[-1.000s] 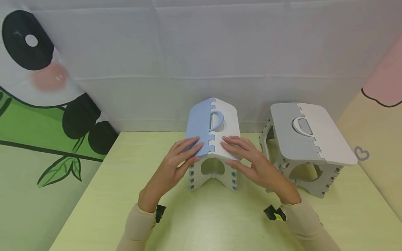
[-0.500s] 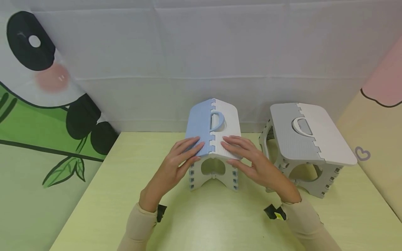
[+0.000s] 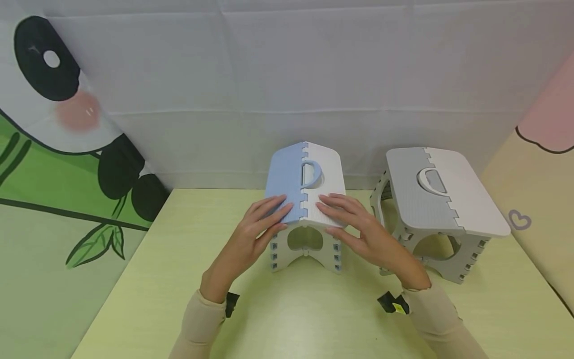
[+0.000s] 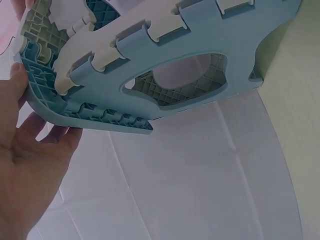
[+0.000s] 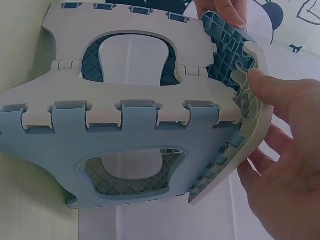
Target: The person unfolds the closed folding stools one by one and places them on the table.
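Note:
A folding step stool (image 3: 284, 172) with a blue half and a white half stands partly unfolded, its seat peaked like a roof along the toothed hinge. A blue carry handle (image 3: 316, 174) sits at the middle of that ridge. My left hand (image 3: 251, 230) grips the near edge of the blue half, fingers on top and thumb at the rim. On the white half, my right hand (image 3: 364, 233) holds the near edge the same way. Seen from below in the right wrist view, the hinged leg panels (image 5: 135, 140) show blue and white, with ribbed undersides.
A second folding stool (image 3: 410, 192), grey and white, stands fully unfolded to the right, close to my right forearm. Both stools are on a pale yellow-green table (image 3: 296, 319). Behind it hangs a white cloth (image 3: 251, 75); printed panels flank the sides.
Very little differs. The white half of the seat and my right hand have shifted slightly to the right, so the stool is a touch wider. Both hands keep their hold; the grey stool stays put.

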`<state>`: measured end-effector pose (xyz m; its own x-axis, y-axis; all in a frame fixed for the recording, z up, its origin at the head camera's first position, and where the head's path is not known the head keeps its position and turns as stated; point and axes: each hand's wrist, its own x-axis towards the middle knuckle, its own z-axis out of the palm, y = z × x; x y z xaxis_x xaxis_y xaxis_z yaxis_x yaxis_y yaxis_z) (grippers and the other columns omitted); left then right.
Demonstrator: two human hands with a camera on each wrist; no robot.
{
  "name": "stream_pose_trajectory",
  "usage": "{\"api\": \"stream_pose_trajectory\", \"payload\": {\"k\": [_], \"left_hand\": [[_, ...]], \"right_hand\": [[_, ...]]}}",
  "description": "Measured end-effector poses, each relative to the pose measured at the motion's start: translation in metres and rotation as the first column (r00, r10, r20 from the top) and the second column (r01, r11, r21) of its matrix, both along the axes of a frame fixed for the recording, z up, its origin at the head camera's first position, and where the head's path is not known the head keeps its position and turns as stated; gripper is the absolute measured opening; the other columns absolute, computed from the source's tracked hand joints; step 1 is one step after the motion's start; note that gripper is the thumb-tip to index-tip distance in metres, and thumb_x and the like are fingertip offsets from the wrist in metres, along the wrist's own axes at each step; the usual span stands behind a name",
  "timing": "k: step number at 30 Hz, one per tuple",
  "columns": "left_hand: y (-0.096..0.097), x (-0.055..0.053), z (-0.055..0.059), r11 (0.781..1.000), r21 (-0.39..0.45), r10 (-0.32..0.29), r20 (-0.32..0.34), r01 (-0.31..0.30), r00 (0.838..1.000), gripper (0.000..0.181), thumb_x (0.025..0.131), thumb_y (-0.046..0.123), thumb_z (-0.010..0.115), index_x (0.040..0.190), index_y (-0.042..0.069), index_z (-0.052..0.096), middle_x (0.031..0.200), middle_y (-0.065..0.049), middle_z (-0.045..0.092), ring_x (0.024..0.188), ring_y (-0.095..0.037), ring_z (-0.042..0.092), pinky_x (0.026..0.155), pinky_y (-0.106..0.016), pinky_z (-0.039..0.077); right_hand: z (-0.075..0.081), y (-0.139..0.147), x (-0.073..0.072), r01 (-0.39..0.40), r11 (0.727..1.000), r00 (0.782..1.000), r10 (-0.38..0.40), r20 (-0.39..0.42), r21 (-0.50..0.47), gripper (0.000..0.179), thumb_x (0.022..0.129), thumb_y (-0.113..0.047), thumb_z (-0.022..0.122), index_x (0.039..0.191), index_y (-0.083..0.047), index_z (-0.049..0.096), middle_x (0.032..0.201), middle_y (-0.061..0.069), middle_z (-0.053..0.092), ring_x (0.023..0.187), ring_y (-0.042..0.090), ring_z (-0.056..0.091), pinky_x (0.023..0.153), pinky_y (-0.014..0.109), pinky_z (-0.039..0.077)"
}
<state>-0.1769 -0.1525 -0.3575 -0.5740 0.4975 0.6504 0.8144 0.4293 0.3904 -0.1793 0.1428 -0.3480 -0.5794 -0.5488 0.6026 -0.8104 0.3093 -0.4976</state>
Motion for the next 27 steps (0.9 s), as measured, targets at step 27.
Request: {"api": "stream_pose_trajectory", "payload": {"k": [27], "left_hand": [[0.014,-0.013,-0.003,0.998,-0.042,0.035,-0.006,-0.036,0.999,0.052,0.093,0.0,0.073,0.143,0.004,0.06,0.15,-0.018,0.052,0.141,-0.036,0.042,0.116,-0.043,0.04]], "right_hand": [[-0.003,0.014,-0.023,-0.028,0.998,1.0,0.028,-0.006,0.052,0.058,0.093,0.003,0.071,0.148,-0.006,0.055,0.152,0.015,0.05,0.144,0.035,0.039,0.12,0.044,0.033]]}}
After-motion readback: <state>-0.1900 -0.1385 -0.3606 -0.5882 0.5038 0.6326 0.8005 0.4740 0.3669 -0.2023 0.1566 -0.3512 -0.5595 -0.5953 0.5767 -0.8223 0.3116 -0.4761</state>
